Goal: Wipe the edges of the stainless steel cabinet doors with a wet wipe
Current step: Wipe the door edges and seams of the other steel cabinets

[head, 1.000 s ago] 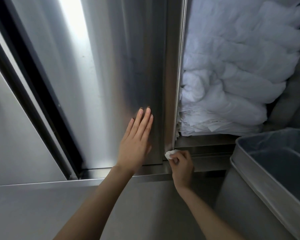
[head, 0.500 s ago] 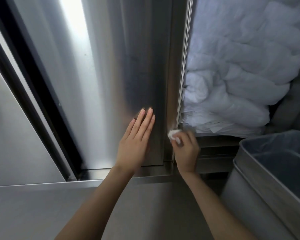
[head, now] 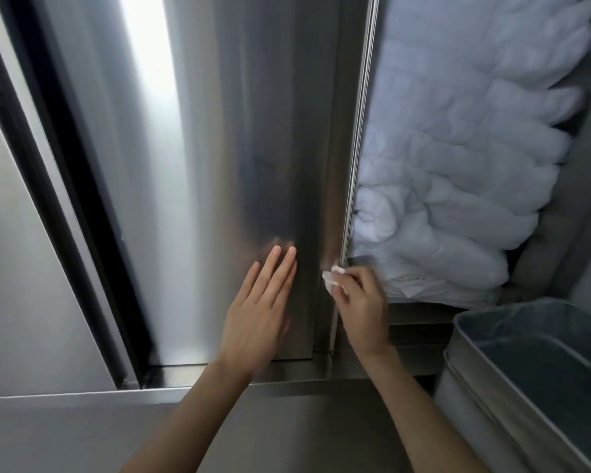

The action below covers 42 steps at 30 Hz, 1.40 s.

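Fingers (head: 352,282) of the right hand (head: 362,308) clamp a crumpled white wet wipe (head: 331,281) on the brushed-steel door edge (head: 350,186), running upward from them; left hand (head: 256,322) flat alongside

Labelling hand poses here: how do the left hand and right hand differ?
The left hand lies flat, fingers straight, on the face of the brushed stainless steel cabinet door; the right hand is curled at that door's right edge. The left hand holds nothing; the right hand pinches a small crumpled white wet wipe. Both are bare and meet the same door.
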Each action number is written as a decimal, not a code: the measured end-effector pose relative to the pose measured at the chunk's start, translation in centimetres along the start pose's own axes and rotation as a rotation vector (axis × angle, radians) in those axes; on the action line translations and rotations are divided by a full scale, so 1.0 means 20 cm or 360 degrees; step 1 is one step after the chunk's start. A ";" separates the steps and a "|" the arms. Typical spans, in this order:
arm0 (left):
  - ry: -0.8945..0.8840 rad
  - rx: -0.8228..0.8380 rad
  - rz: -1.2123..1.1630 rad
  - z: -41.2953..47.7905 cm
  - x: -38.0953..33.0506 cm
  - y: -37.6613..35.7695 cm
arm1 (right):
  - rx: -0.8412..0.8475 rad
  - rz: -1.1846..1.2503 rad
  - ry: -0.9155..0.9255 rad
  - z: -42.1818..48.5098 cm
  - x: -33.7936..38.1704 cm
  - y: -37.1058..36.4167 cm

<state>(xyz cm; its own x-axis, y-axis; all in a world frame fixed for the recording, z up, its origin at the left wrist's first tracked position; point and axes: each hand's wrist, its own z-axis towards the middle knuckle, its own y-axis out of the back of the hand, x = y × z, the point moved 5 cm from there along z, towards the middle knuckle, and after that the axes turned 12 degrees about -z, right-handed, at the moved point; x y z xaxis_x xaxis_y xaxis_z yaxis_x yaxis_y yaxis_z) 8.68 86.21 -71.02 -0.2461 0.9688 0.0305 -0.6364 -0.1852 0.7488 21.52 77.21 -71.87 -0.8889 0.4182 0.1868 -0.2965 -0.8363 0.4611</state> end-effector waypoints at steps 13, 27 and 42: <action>0.0176 -0.0203 0.0126 0.29 0.06 0.18 | -0.0053 -0.0275 0.0400 0.46 0.13 0.26; 0.0172 -0.0198 0.0196 0.28 0.08 0.19 | -0.0076 -0.0412 0.0820 0.64 0.17 0.44; 0.0132 -0.0172 0.0181 0.28 0.09 0.22 | -0.0033 -0.0962 0.1685 0.88 0.18 0.56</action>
<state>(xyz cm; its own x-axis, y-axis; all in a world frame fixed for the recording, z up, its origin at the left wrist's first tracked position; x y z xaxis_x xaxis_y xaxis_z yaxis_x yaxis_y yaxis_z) 9.51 87.95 -63.88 -0.3773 0.9246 0.0530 -0.6748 -0.3136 0.6680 21.07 75.54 -50.68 -0.4479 0.2542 -0.8572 -0.7578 -0.6167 0.2131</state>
